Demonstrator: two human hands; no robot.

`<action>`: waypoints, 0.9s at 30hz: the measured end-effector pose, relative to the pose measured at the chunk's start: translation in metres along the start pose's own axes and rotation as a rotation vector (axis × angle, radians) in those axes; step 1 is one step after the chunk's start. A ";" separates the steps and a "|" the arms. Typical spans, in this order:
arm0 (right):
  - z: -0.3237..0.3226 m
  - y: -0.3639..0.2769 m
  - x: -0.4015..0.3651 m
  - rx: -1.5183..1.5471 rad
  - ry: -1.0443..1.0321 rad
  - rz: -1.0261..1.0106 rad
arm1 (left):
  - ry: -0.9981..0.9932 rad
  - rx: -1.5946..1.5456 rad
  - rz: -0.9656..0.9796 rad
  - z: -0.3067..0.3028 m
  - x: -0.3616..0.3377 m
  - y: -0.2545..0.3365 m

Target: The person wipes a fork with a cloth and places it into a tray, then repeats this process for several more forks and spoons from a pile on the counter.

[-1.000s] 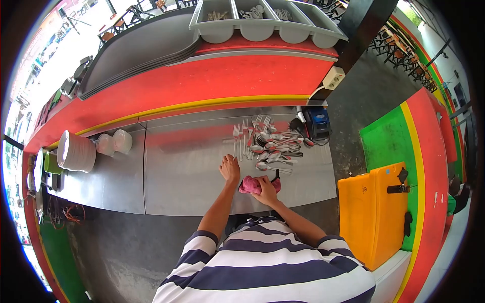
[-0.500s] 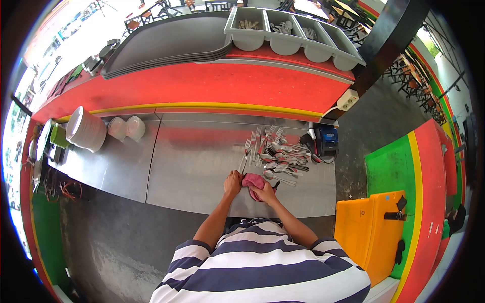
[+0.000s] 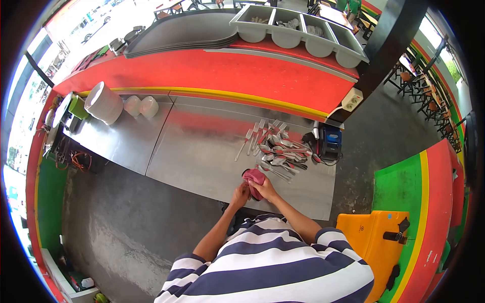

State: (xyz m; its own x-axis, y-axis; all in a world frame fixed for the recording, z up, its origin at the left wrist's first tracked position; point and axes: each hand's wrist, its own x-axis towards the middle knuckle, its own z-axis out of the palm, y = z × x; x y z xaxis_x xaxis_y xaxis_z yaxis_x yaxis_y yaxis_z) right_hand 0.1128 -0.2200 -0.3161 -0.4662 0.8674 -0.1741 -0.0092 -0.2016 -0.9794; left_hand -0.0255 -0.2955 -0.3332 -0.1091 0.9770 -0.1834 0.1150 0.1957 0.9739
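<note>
My right hand (image 3: 266, 190) is closed around a crumpled pink cloth (image 3: 254, 177), above the near part of the steel counter. My left hand (image 3: 241, 194) sits against the lower left of the cloth with its fingers curled. Whatever it pinches there is hidden by the fingers and the cloth. Beyond my hands lies a loose pile of spoons and forks (image 3: 283, 151). At the pile's left side several forks lie with their tines pointing away, the outermost fork (image 3: 243, 145) a little apart from the others.
A blue-and-black device (image 3: 331, 144) stands right of the cutlery. Stacked white plates (image 3: 104, 103) and clear bowls (image 3: 148, 106) are on the left. On the red ledge rest dark trays (image 3: 182, 34) and a grey cutlery holder (image 3: 303, 35). An orange box (image 3: 371, 242) stands right.
My left hand has drawn back from the forks to the lower left of the cloth. The outermost fork now lies clear of that hand. My view has turned slightly.
</note>
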 end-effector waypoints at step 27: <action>-0.102 -0.001 -0.041 -0.371 0.642 -0.268 | -0.175 -0.137 -0.178 0.074 -0.127 0.037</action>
State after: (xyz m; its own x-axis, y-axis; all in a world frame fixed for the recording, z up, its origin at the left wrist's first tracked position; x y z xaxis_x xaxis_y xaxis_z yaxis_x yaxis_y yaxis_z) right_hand 0.2222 -0.2086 -0.3183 0.1133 0.9808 0.1588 0.2999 0.1186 -0.9466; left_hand 0.0659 -0.4061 -0.2838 0.0573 0.9303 -0.3622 -0.0263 0.3641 0.9310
